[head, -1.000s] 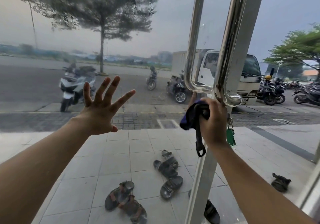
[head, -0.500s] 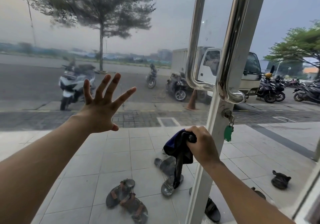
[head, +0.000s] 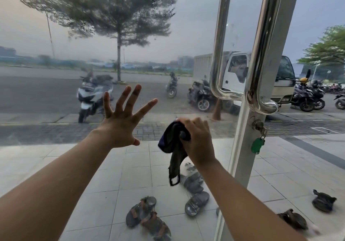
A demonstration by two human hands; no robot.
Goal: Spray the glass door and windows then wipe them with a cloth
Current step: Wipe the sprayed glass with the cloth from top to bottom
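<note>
Fig.: head view, wiping stage. R hand (head: pixel 199 142) grips the bunched dark cloth (head: pixel 172 147) at the glass door (head: pixel 56 156), just left of the metal frame (head: pixel 242 156) and below the steel pull handle (head: pixel 261 45); a loose tail of the cloth hangs free. L hand (head: pixel 121 127), fingers spread wide & holding nothing, appears braced flat on the pane. Probable risks: the bare palm leaves fresh prints; the dangling tail snags the key w/ green tag (head: pixel 257 145) if a stroke runs right; so small a wad may only smear the haze. No spray bottle in view.
</note>
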